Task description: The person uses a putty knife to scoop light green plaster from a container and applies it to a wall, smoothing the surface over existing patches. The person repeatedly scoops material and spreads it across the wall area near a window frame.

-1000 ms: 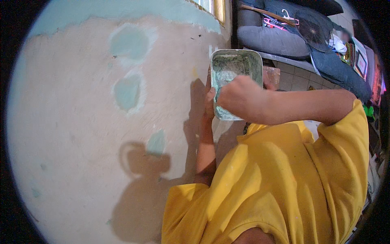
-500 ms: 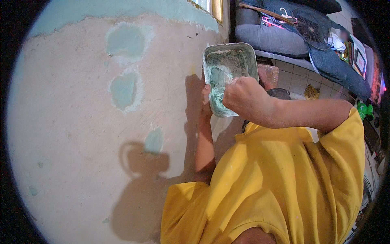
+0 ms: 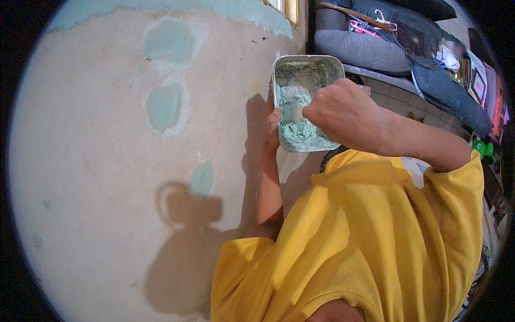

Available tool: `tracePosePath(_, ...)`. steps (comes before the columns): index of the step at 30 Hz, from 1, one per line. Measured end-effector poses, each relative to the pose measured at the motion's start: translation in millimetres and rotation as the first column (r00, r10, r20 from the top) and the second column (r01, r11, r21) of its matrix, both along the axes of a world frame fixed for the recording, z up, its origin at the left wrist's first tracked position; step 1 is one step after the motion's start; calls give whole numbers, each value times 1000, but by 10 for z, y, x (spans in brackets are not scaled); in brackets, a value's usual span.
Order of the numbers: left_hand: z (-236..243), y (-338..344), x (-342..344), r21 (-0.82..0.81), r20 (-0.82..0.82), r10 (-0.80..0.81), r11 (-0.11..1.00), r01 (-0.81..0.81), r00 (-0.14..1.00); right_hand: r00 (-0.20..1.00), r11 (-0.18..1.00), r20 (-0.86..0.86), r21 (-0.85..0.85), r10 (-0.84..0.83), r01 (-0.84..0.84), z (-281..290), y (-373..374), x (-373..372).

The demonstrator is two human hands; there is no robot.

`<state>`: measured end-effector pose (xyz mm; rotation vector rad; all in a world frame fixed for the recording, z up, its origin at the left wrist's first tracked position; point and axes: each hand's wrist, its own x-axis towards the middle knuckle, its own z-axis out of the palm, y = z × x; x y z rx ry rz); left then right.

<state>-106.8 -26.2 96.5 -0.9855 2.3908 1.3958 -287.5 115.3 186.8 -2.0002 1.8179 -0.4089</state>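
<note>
A rectangular, rounded-corner tub (image 3: 309, 146) is held up in front of me, its inner walls smeared with dried residue. Pale green putty (image 3: 298, 130) lies thick and lumpy in its near part. My left hand (image 3: 272, 129) grips the tub's left side, thumb over the rim and the other fingers hidden behind it. My right hand (image 3: 340, 112) is closed in a fist over the tub's right half. From it a putty knife (image 3: 292, 111) reaches into the putty; the fist hides the handle, and putty partly covers the blade.
On my left stands a bare plaster wall (image 3: 96, 161) with pale green filled patches (image 3: 163, 106) and green paint along its top. A grey sofa (image 3: 359, 51) at the far right bears a black fan (image 3: 416, 40) and hangers (image 3: 383, 21). Floor tiles (image 3: 394, 99) show below it.
My right hand has moved up and slightly right, turning the putty knife in the tub. More of the green putty now shows. The tub has shifted slightly right in view.
</note>
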Motion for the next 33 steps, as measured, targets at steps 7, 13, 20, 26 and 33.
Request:
tracePosePath(7,128,30,-150,-174,-65,-74,983,62,995,995,994,0,34,100,-100,-21,52,371)
tracePosePath(13,-166,27,57,-175,-159,-25,985,-4,987,1000,1000,15,12,-4,4,-34,200,78)
tracePosePath(20,-180,21,67,-248,-134,-57,969,22,989,994,993,-108,-116,3,-15,7,197,582)
tracePosePath(26,196,200,-138,-137,-167,75,986,-98,983,986,985,-1,-36,166,-166,-239,397,435)
tracePosePath(33,-314,77,182,-90,-103,68,993,-77,992,996,998,-73,-42,43,-46,-132,326,260)
